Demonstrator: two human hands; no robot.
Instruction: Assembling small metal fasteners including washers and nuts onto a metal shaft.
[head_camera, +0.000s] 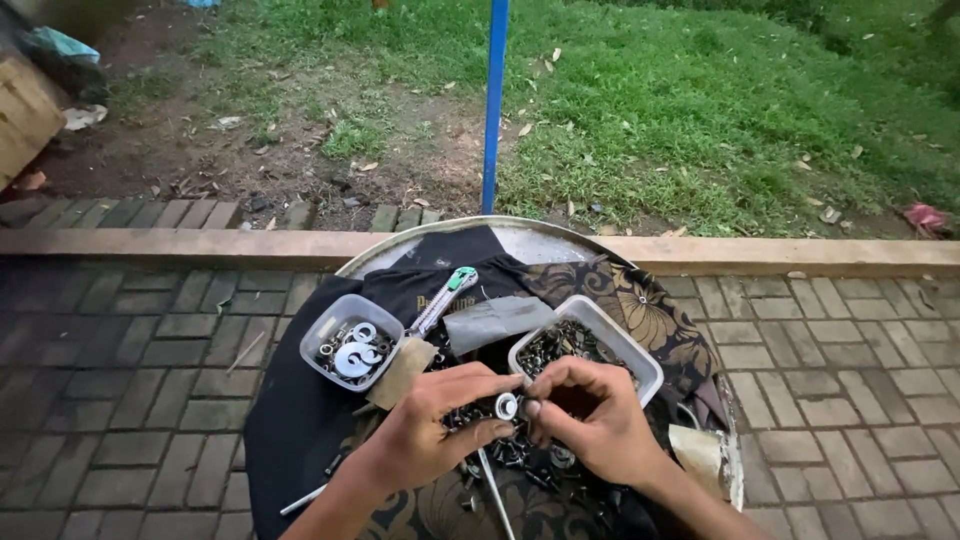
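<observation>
My left hand (432, 430) pinches a small silver washer (507, 406) between thumb and fingers. My right hand (590, 420) meets it from the right, fingertips closed on the same washer or a small part against it. Both hands hover over a pile of dark nuts and bolts (520, 455) on a cloth-covered round table (540, 236). Just behind the right hand is a clear plastic tub of dark hardware (622, 345). A second clear tub with silver washers (352, 340) stands to the left.
A utility knife with a green slider (443, 298) and a grey folded sheet (497, 320) lie between the tubs. A blue pole (494, 100) rises behind the table. Brick paving surrounds it, with a concrete kerb (180, 243) and grass beyond.
</observation>
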